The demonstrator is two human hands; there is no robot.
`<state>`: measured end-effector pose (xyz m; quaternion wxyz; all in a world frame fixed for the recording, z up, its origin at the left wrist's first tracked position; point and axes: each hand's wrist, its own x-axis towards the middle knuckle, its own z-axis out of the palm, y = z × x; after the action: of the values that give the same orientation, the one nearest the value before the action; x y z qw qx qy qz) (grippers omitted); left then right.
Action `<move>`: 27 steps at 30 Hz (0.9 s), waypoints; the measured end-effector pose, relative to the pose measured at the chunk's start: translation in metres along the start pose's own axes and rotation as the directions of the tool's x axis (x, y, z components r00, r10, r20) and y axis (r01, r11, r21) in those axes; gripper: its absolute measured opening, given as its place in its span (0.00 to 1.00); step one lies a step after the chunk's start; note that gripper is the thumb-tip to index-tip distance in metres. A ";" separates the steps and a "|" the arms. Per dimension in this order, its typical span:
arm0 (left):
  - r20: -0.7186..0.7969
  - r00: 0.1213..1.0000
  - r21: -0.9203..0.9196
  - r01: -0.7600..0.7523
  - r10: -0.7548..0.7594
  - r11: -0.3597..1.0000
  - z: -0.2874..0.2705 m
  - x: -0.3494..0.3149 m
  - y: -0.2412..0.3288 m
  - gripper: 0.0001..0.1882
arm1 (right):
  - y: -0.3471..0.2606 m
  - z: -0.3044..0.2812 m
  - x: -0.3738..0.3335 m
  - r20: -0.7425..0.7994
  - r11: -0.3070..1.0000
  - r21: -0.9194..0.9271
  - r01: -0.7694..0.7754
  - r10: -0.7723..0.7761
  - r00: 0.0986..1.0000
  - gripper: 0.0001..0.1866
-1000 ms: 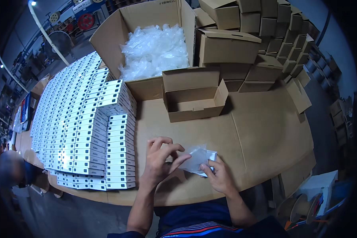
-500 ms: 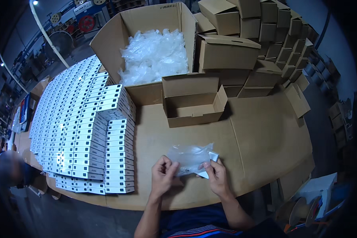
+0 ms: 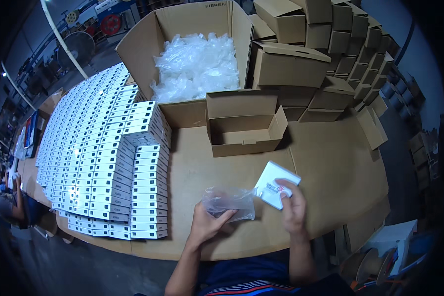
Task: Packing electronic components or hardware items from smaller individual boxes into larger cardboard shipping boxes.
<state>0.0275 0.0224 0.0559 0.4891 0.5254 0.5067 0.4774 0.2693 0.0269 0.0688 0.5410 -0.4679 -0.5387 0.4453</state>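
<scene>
Gripping a thin, crinkled clear bag (image 3: 234, 200), the left hand (image 3: 206, 224) shows its thumb on the film, other fingers partly hidden; the fingers of the right hand (image 3: 294, 212), slightly parted, hold a flat, smooth white box (image 3: 271, 178) above the brown tabletop (image 3: 335, 187), toward its front edge.

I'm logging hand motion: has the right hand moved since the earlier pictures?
Yes, the right hand has moved rightward, judged against the small open carton.

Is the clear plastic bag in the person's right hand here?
No, the left hand holds the clear plastic bag, while the right hand has the flat white box.
</scene>
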 end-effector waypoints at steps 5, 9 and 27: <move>0.132 0.991 0.096 0.005 -0.017 0.995 -0.002 -0.003 -0.008 0.19 | -0.032 0.010 0.039 -0.017 0.898 0.156 0.412 -0.415 0.910 0.25; 0.171 0.985 0.107 0.017 -0.035 0.994 0.004 -0.004 0.001 0.20 | -0.043 0.008 0.048 0.259 0.878 0.067 0.474 -0.474 0.841 0.24; 0.141 0.989 -0.072 0.057 -0.047 0.996 0.007 -0.007 -0.002 0.32 | -0.059 0.032 0.056 0.498 0.961 -0.035 0.274 -0.221 0.838 0.18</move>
<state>0.0342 0.0154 0.0538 0.5552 0.5251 0.4664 0.4455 0.2368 0.0734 0.1355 0.4144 -0.2939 -0.7366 0.4464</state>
